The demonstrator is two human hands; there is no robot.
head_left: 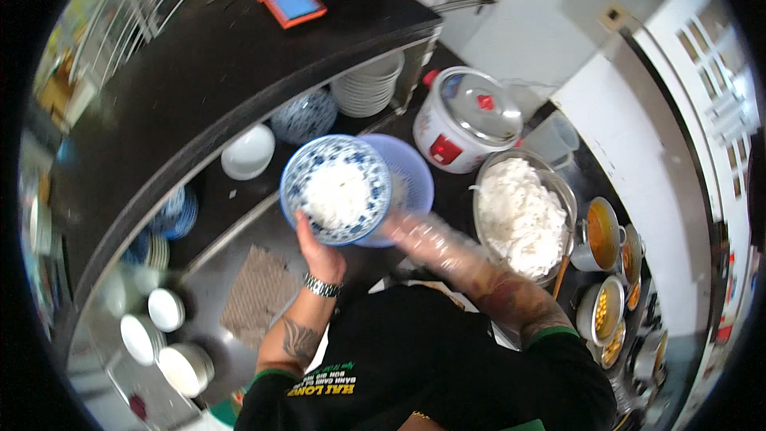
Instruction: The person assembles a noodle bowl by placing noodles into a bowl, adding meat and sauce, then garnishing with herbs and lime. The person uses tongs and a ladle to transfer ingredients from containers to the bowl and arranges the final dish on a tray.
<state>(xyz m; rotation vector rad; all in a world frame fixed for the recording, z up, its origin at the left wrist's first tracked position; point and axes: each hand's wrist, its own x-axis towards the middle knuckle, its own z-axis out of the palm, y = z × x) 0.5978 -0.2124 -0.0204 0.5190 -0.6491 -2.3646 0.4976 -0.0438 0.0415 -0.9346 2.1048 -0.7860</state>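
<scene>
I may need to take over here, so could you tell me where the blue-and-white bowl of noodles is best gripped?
Grip the blue-and-white bowl at its rim, coming from the near, lower side with fingers under the base, as the left hand does now. The white noodles fill the middle, and the bare patterned rim leaves room for a thumb.

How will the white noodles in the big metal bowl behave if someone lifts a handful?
The white noodles look like soft, tangled strands, so they would probably hang limp and drag neighbours along. They seem moist, so likely slippery. The big metal bowl is heaped, so strands might spill over.
</scene>
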